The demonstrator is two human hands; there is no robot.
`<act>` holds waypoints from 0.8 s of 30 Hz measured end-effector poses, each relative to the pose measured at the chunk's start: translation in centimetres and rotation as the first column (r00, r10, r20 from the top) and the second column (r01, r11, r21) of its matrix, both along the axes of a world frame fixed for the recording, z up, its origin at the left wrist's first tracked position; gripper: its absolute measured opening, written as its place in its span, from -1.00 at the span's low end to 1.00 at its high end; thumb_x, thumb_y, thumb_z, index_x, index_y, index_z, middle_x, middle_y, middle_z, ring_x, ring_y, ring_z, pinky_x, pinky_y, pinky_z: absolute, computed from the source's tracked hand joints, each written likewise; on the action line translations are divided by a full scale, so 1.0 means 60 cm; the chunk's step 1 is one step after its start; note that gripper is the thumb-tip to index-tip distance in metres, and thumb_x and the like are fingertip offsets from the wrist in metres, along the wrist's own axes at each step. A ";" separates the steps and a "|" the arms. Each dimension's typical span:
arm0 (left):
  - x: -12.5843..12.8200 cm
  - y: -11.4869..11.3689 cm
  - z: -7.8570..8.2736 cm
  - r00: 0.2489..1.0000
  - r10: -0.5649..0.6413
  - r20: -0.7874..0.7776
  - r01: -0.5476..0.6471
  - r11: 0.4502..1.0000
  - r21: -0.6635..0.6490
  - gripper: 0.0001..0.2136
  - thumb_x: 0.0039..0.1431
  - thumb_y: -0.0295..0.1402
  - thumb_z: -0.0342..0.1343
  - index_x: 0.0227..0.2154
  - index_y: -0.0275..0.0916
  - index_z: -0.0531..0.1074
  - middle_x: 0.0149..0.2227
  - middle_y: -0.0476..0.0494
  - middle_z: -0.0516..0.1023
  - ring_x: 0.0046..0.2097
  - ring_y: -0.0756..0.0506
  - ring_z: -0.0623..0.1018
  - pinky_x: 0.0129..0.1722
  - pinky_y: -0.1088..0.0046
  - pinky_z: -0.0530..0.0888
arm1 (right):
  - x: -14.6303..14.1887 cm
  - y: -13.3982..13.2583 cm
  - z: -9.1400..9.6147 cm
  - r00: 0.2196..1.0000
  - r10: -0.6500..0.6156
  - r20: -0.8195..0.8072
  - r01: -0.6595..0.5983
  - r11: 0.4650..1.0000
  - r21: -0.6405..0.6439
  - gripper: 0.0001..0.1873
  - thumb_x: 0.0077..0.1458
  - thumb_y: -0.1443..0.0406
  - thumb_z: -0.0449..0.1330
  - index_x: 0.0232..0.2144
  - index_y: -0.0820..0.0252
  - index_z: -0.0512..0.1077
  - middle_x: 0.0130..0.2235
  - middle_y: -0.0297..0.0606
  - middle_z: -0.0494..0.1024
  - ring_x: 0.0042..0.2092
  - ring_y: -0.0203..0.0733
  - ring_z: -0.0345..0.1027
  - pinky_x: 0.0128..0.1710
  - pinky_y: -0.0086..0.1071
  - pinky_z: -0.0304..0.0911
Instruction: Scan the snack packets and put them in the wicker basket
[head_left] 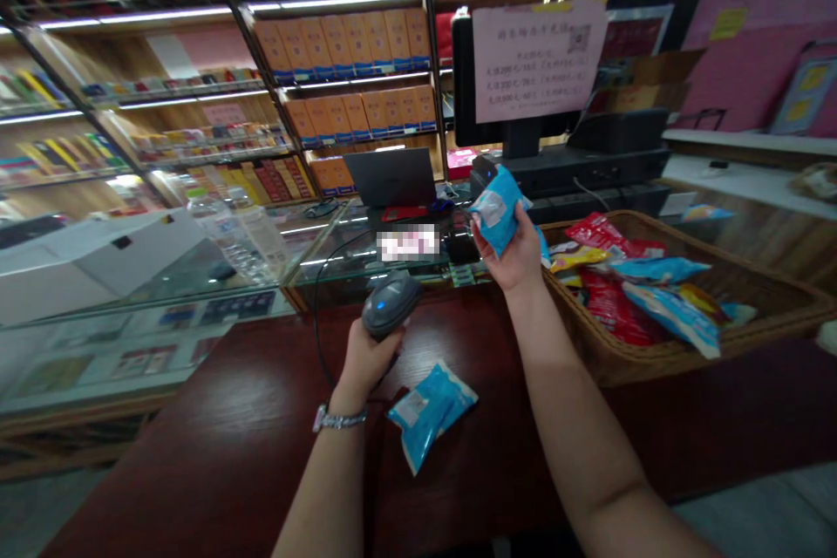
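Observation:
My left hand (367, 359) is closed round the handle of a dark grey barcode scanner (391, 303), which has a blue light on top and a black cable trailing from it. Raised above the counter, my right hand (516, 255) grips a blue snack packet (500, 214) with a pale label facing me. Two more blue snack packets (432, 408) appear to lie overlapped on the dark red wooden counter (261, 436), just right of my left wrist. Close to my right forearm stands a wicker basket (654, 357) of red, blue and yellow packets.
Beyond the counter, a glass display case (307, 279) carries a laptop (391, 179), plastic bottles (226, 231) and a white box (85, 266). A monitor (463, 87) with a pink paper sign (537, 61) stands behind my right hand. Shelves of orange boxes (340, 48) line the back.

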State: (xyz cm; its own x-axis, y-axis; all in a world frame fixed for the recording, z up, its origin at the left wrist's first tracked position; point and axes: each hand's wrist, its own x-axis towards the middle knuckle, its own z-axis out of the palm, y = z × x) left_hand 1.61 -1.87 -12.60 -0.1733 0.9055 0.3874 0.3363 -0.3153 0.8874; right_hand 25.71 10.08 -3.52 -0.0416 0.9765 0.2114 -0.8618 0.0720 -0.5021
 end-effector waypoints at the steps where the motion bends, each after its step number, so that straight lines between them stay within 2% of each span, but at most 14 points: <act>1: -0.003 0.001 -0.001 1.000 0.000 -0.013 0.000 1.000 -0.009 -0.83 0.00 -0.32 0.28 -0.39 -0.35 0.56 -0.62 -0.03 0.48 -0.61 -0.02 0.42 -0.55 0.47 0.39 | 0.014 -0.004 0.006 0.997 -0.030 -0.067 0.032 0.999 0.026 -0.63 0.11 0.00 0.20 -0.19 0.10 0.52 -0.21 -0.28 0.66 -0.04 -0.14 0.53 0.00 -0.23 0.45; 4: -0.009 0.006 -0.006 0.999 -0.008 -0.038 0.008 1.000 0.005 -0.83 0.01 -0.34 0.26 -0.36 -0.36 0.56 -0.64 -0.01 0.47 -0.60 -0.03 0.43 -0.55 0.46 0.40 | 0.049 -0.009 0.011 0.963 -0.194 -0.189 0.209 0.976 0.064 -0.65 0.16 0.02 0.05 -0.20 -0.02 0.55 -0.13 -0.35 0.64 0.06 -0.21 0.47 0.06 -0.25 0.39; 6: -0.011 0.007 -0.008 0.999 -0.024 -0.048 0.024 1.000 0.013 -0.85 0.01 -0.36 0.25 -0.37 -0.36 0.55 -0.65 0.00 0.46 -0.60 -0.04 0.43 -0.56 0.46 0.40 | 0.061 -0.009 0.008 0.943 -0.283 -0.177 0.295 0.954 0.046 -0.66 0.16 0.06 0.02 -0.23 -0.07 0.56 -0.11 -0.39 0.63 0.07 -0.24 0.46 0.05 -0.27 0.37; 8: -0.010 0.008 -0.008 0.998 -0.026 -0.056 0.026 1.000 0.012 -0.86 0.01 -0.37 0.25 -0.38 -0.36 0.56 -0.65 0.00 0.46 -0.61 -0.03 0.43 -0.56 0.46 0.39 | 0.062 -0.007 0.006 0.945 -0.303 -0.124 0.307 0.952 0.016 -0.61 0.18 0.02 -0.03 -0.25 -0.04 0.56 -0.14 -0.36 0.64 0.02 -0.23 0.48 0.02 -0.27 0.38; 11: -0.006 0.006 -0.004 0.998 -0.014 -0.054 0.015 1.000 0.011 -0.86 0.01 -0.37 0.26 -0.39 -0.36 0.56 -0.65 -0.01 0.46 -0.61 -0.03 0.43 -0.57 0.46 0.40 | 0.054 -0.009 0.009 0.967 -0.253 -0.038 0.253 0.967 0.000 -0.51 0.21 -0.04 -0.09 -0.26 0.03 0.55 -0.25 -0.30 0.63 -0.14 -0.23 0.51 -0.05 -0.28 0.41; 13: -0.003 0.005 -0.002 0.999 -0.019 -0.040 0.020 1.000 0.017 -0.87 0.02 -0.37 0.26 -0.40 -0.36 0.56 -0.65 -0.01 0.46 -0.62 -0.02 0.43 -0.57 0.46 0.40 | 0.048 -0.014 0.013 0.983 -0.174 0.062 0.172 0.984 0.038 -0.51 0.19 -0.07 -0.03 -0.28 0.07 0.55 -0.33 -0.30 0.61 -0.25 -0.25 0.50 -0.10 -0.31 0.42; 15: -0.001 0.003 -0.001 1.000 -0.013 -0.011 0.014 0.999 0.036 -0.88 0.03 -0.38 0.26 -0.42 -0.36 0.56 -0.65 -0.02 0.46 -0.63 -0.01 0.41 -0.58 0.47 0.39 | 0.042 -0.017 0.012 0.964 -0.061 0.259 0.033 0.993 0.109 -0.53 0.13 -0.10 0.10 -0.32 0.12 0.56 -0.36 -0.29 0.61 -0.30 -0.26 0.48 -0.15 -0.33 0.42; 16: 0.000 0.003 -0.001 1.000 -0.001 -0.004 0.001 0.999 0.040 -0.88 0.04 -0.37 0.26 -0.42 -0.35 0.56 -0.65 -0.02 0.46 -0.63 0.00 0.41 -0.58 0.48 0.39 | 0.039 -0.018 0.009 0.917 -0.003 0.399 -0.059 0.988 0.142 -0.55 0.08 -0.09 0.18 -0.34 0.15 0.56 -0.36 -0.28 0.61 -0.30 -0.26 0.48 -0.16 -0.34 0.41; 17: 0.000 0.003 -0.001 1.000 0.012 -0.002 -0.012 0.999 0.040 -0.88 0.04 -0.36 0.26 -0.43 -0.35 0.56 -0.64 -0.02 0.46 -0.63 0.00 0.41 -0.58 0.48 0.39 | 0.034 -0.017 0.003 0.829 0.041 0.558 -0.160 0.973 0.165 -0.58 0.02 -0.07 0.26 -0.37 0.17 0.57 -0.36 -0.27 0.61 -0.30 -0.25 0.48 -0.16 -0.35 0.39; 18: 0.000 0.002 -0.002 1.000 0.023 0.001 -0.023 0.999 0.040 -0.87 0.05 -0.35 0.27 -0.43 -0.34 0.56 -0.64 -0.02 0.46 -0.63 0.00 0.41 -0.57 0.48 0.39 | 0.027 -0.015 -0.005 0.695 0.066 0.716 -0.265 0.949 0.170 -0.60 -0.05 -0.04 0.34 -0.39 0.18 0.57 -0.36 -0.26 0.62 -0.29 -0.24 0.48 -0.16 -0.35 0.38; 20: 0.000 0.002 -0.003 0.999 0.044 0.004 -0.044 0.998 0.050 -0.86 0.06 -0.33 0.27 -0.44 -0.34 0.56 -0.64 -0.02 0.45 -0.63 0.00 0.42 -0.57 0.48 0.40 | 0.006 -0.011 -0.025 0.305 0.056 0.951 -0.488 0.866 0.106 -0.60 -0.18 0.02 0.44 -0.38 0.19 0.60 -0.34 -0.25 0.63 -0.26 -0.19 0.49 -0.16 -0.36 0.35; 22: -0.001 0.002 -0.003 0.998 0.065 0.009 -0.065 0.996 0.066 -0.86 0.05 -0.33 0.28 -0.44 -0.33 0.56 -0.65 -0.02 0.45 -0.62 -0.01 0.42 -0.57 0.48 0.39 | -0.027 -0.011 -0.045 -0.097 -0.031 0.995 -0.662 0.748 -0.041 -0.51 -0.31 0.05 0.50 -0.30 0.17 0.62 -0.27 -0.24 0.65 -0.20 -0.11 0.50 -0.16 -0.35 0.33; 23: -0.001 0.002 -0.003 0.997 0.071 0.011 -0.072 0.995 0.071 -0.86 0.05 -0.32 0.28 -0.44 -0.33 0.57 -0.65 -0.03 0.46 -0.62 -0.01 0.43 -0.56 0.48 0.40 | -0.048 -0.015 -0.054 -0.242 -0.085 0.967 -0.718 0.686 -0.119 -0.42 -0.36 0.06 0.51 -0.22 0.15 0.62 -0.21 -0.24 0.65 -0.15 -0.07 0.50 -0.15 -0.36 0.32; 24: -0.001 0.002 -0.003 0.997 0.077 0.015 -0.078 0.994 0.078 -0.85 0.06 -0.31 0.27 -0.45 -0.32 0.56 -0.65 -0.02 0.45 -0.62 0.00 0.42 -0.56 0.48 0.40 | -0.070 -0.021 -0.061 -0.343 -0.134 0.930 -0.756 0.627 -0.188 -0.32 -0.40 0.06 0.53 -0.14 0.13 0.60 -0.13 -0.23 0.64 -0.09 -0.05 0.49 -0.13 -0.37 0.32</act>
State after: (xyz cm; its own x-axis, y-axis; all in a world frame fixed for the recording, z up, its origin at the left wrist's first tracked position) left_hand 1.56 -1.75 -12.75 -0.2472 0.8559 0.4542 0.3518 -0.3575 0.8651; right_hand 21.53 8.85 -7.21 -0.8416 0.4559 -0.2895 0.5213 0.5459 -0.6559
